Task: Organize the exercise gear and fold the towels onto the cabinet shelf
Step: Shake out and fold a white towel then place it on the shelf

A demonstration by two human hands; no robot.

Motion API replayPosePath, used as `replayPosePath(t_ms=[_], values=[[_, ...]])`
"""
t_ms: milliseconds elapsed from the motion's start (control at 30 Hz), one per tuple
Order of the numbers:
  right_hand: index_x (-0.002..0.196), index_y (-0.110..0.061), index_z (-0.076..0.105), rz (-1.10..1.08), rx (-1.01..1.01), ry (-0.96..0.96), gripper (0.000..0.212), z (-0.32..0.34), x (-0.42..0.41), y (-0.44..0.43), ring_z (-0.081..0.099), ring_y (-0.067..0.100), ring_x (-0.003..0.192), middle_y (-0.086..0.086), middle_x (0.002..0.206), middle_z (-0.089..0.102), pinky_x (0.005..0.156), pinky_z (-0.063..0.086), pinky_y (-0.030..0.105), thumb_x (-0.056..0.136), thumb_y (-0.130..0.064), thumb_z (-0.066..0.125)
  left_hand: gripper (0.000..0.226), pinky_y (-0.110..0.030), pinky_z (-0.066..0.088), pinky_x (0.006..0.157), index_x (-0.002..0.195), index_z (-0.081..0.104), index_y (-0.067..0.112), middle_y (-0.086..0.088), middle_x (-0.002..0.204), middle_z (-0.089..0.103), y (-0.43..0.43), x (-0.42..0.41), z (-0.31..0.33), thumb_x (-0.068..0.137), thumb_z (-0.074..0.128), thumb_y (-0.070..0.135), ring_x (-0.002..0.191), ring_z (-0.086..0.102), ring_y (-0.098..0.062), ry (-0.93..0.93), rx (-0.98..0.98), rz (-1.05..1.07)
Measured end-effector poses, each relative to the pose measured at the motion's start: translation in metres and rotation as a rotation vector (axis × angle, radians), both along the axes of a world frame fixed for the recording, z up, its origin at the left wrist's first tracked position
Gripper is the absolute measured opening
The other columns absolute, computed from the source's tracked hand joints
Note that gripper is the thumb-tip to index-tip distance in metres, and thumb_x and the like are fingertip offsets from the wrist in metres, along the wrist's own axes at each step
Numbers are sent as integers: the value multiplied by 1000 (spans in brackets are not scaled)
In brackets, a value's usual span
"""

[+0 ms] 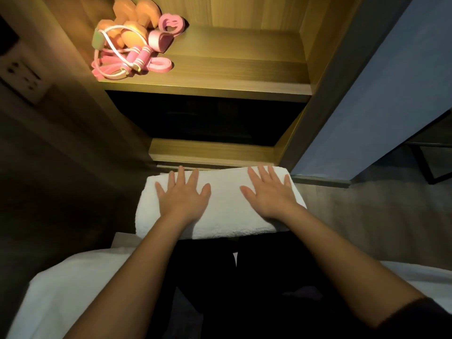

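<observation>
Towel (225,216), one, white and folded thick, lies under two bare hands. The left hand (183,199) and the right hand (271,196) each press flat on its top with fingers straight and spread, gripping nothing. The fingers point away from the person, toward the cabinet.

The towel's long axis runs left to right, parallel to the shelf fronts. Its rounded far edge lies just before the low wooden ledge (210,149) at the cabinet's foot, and its near edge rests over the person's dark-clothed legs.

Higher up is one lit wooden shelf (232,59), and all the exercise gear sits bunched at its left end. At the back of that bunch lie two orange dumbbells (132,23). In front of them are one skipping rope (137,56) with two pink striped handles, one flat pink band (161,64) in a loop, and one pink grip ring (171,24).

White cloth (73,289) spreads at the bottom on both sides of the legs; whether it is towels or bedding I cannot tell.
</observation>
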State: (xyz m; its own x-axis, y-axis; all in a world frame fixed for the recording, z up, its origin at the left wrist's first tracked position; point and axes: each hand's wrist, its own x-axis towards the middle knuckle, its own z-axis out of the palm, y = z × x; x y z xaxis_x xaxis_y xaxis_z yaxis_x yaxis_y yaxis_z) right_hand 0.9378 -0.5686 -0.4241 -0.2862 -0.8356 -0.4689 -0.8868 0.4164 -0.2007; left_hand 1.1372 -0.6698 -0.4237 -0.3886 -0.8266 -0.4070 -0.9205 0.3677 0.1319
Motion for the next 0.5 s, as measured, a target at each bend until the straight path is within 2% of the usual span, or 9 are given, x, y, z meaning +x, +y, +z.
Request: replayPosePath(t_ms=[100,167,233,300,333,400,467,500], values=[[155,-33,-7,-104,66,-4,77,-1,0,1,-17,28,149,0,162,-20,116,1,65,91,-74,10,74,-64,3,114,155,0,38,1,165,-8,-14,29,-7,92,13,74,151,-7,-28,43,111,163],[155,-32,-9,-212,92,-44,81,-1,-1,3,-15,35,149,2,162,-23,116,11,64,90,-76,13,80,-65,16,113,154,0,38,0,165,-4,-22,47,-13,88,20,79,149,6,-37,135,239,298],[154,-31,-11,-361,100,-143,87,2,-10,7,1,41,149,5,162,-20,115,21,59,88,-78,19,83,-60,29,108,154,-2,39,-7,162,13,-27,62,-17,88,31,77,142,26,-42,282,373,454],[155,-28,-12,-523,97,-310,96,5,-23,13,21,42,145,11,164,-2,113,28,53,87,-78,32,88,-55,40,97,155,8,34,-15,151,35,-30,74,-19,86,48,72,129,42,-41,457,511,675],[156,-23,-7,-604,91,-408,99,7,-30,16,29,40,142,12,163,12,113,31,51,86,-76,39,90,-51,47,89,153,19,26,-17,143,45,-31,79,-20,83,55,70,121,51,-40,528,602,793],[153,-11,23,-732,98,-561,98,9,-42,21,48,36,128,13,153,38,101,43,47,83,-74,50,84,-43,55,72,140,44,15,-20,119,66,-32,88,-16,78,61,69,100,67,-39,613,844,922],[132,-7,51,-822,121,-706,80,11,-50,27,65,28,98,13,132,60,74,52,37,82,-69,56,73,-39,58,66,123,58,13,-19,99,74,-31,96,-14,77,60,70,85,73,-36,645,985,929],[123,-9,56,-861,131,-786,70,11,-52,31,67,24,85,11,118,67,64,51,33,82,-66,58,70,-40,58,69,119,60,13,-19,96,74,-31,99,-17,78,61,70,86,73,-35,654,995,937]])
